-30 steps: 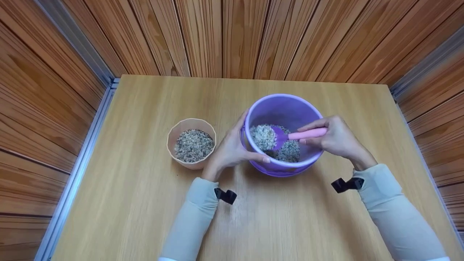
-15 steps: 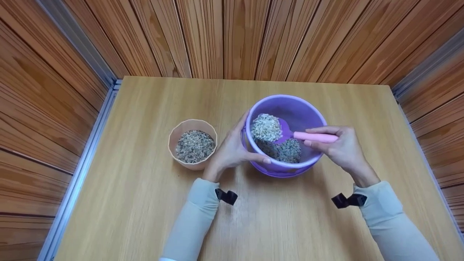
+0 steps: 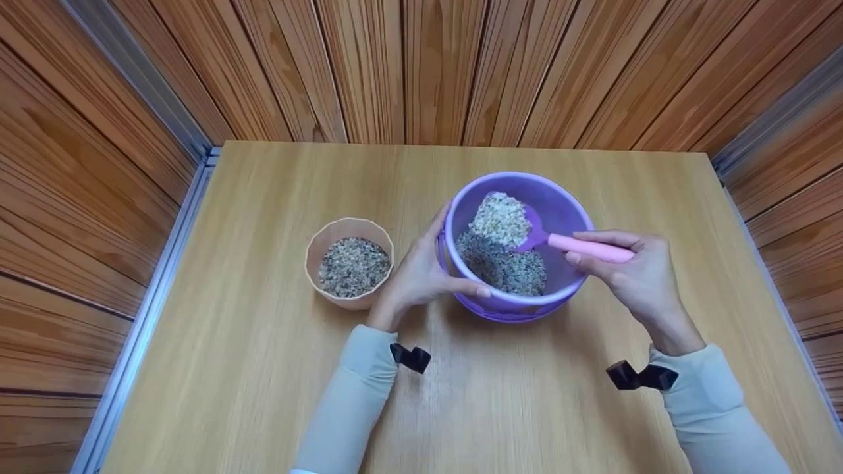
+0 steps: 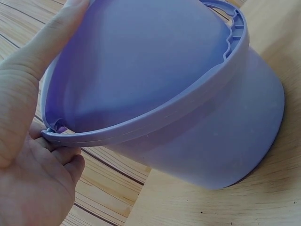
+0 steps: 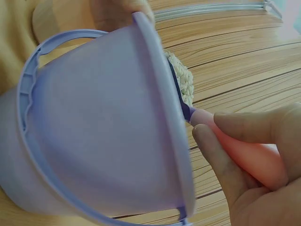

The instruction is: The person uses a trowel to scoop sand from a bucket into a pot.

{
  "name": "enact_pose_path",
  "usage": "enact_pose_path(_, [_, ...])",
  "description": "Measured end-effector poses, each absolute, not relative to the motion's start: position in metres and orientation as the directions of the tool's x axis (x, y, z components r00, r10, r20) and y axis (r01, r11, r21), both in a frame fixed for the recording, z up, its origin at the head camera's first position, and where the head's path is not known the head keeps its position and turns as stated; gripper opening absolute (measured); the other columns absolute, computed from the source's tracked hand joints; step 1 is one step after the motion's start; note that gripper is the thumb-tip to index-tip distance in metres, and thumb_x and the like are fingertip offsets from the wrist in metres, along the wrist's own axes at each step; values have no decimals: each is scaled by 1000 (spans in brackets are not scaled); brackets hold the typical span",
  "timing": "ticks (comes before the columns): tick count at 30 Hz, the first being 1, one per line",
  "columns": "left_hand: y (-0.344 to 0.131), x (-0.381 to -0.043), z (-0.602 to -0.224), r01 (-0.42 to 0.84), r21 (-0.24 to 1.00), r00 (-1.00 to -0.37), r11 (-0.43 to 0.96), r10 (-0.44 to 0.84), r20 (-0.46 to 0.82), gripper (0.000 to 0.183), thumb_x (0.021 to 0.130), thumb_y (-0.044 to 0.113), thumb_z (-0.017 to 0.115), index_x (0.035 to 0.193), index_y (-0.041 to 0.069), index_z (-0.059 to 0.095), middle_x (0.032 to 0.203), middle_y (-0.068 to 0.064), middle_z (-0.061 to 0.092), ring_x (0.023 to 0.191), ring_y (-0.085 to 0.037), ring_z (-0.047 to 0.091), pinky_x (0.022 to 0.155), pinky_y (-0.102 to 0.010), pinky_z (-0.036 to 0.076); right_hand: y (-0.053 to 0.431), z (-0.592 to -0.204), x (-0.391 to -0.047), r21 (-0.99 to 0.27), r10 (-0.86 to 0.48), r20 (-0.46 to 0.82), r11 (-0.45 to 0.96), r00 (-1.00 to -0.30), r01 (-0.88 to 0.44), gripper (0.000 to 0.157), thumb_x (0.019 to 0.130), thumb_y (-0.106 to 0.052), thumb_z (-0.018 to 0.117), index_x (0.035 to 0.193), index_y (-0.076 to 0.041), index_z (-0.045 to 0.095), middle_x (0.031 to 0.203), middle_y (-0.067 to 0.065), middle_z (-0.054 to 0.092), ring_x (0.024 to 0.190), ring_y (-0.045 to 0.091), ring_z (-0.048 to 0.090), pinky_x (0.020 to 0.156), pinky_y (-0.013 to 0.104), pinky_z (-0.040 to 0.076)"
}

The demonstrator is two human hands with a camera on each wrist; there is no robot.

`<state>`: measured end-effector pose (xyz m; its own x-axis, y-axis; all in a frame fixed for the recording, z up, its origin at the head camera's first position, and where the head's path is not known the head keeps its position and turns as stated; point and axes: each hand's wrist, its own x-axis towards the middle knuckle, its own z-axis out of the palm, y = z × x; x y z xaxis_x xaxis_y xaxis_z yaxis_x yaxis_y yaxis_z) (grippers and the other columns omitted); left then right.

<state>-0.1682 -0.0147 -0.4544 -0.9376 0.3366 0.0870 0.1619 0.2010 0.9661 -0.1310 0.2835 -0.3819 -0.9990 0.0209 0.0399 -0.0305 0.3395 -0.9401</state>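
Note:
A purple bucket (image 3: 520,299) stands tilted slightly, with grey gravel (image 3: 517,273) in its bottom. My left hand (image 3: 421,271) grips its left side, thumb laid along the front near the rim; in the left wrist view the other fingers (image 4: 70,162) curl by the handle's hinge. My right hand (image 3: 639,273) pinches the pink handle of a toy shovel (image 3: 591,247) between thumb and fingers. The shovel's purple blade carries a heap of pale gravel (image 3: 500,220). In the right wrist view this heap (image 5: 182,77) shows just past the bucket's rim.
A peach-coloured faceted pot (image 3: 357,301) holding similar gravel (image 3: 354,266) stands left of the bucket, close to my left wrist. The wooden table (image 3: 487,401) reaches back to plank walls (image 3: 435,72), with a metal rail (image 3: 141,349) along its left edge.
My right hand has raised the loaded shovel from the gravel in the bucket and drawn it to the right. My left hand and the bucket stay in place.

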Motion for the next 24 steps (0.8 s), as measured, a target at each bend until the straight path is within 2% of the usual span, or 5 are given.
enact_pose_path(7, [-15,-169,-455,135,972,-940,193,336,63,144,51,38,103,164,26,14,166,1,26,150,-16,26,123,-38,18,283,-373,-127,-962,64,36,273,-997,-17,41,79,-10,88,114,7,73,96,6,77,81,17,75,71,26,61])
enact_pose_path(17, [-15,-169,-457,168,972,-934,162,340,104,144,51,36,103,164,24,14,164,-1,29,148,-18,30,123,-39,20,280,-384,-125,-974,88,54,224,-995,-33,41,79,-8,88,114,7,74,99,7,77,86,17,74,73,27,61])
enact_pose_path(24, [-13,-170,-456,182,969,-933,167,341,117,145,50,36,103,164,23,14,163,-1,31,147,-18,31,123,-39,19,278,-397,-125,-966,93,42,258,-995,-17,42,79,-9,88,116,5,74,102,4,76,89,15,72,75,26,61])
